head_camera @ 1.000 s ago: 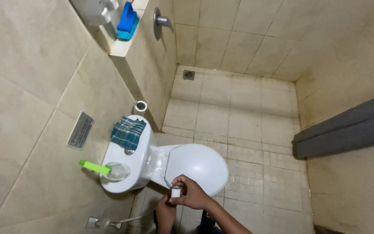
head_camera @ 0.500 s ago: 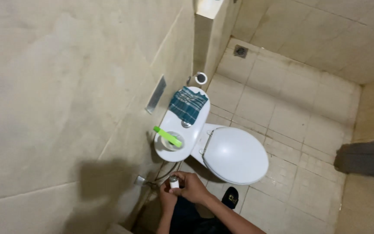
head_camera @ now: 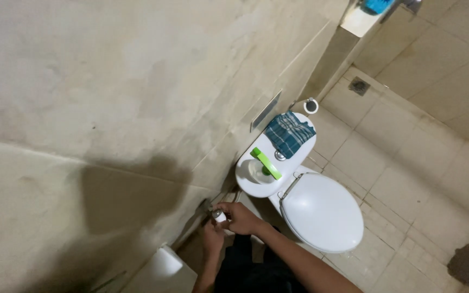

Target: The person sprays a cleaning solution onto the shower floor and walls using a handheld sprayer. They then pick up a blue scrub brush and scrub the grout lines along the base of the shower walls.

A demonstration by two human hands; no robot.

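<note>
both hands low by the wall; right hand (head_camera: 241,218) curled around a small white object (head_camera: 219,216), fingers closed on it; left hand (head_camera: 211,239) just below, touching it, grip unclear; toilet (head_camera: 321,211) right of the hands

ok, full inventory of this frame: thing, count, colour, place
toilet: 1, white, lid shut, against the wall
cloth: 1, blue-green check, folded on the tank top
green tool: 1, bright green, lying over a white dish on the tank top
flush button: 1, silver, on the tank between cloth and tool
wall plate: 1, grey, on the wall above the tank
floor drain: 1, dark, in the tiled floor
blue item: 1, on the ledge at the top edge
small white object: 1, held low beside the toilet
left hand: below the object
right hand: on the object
</note>
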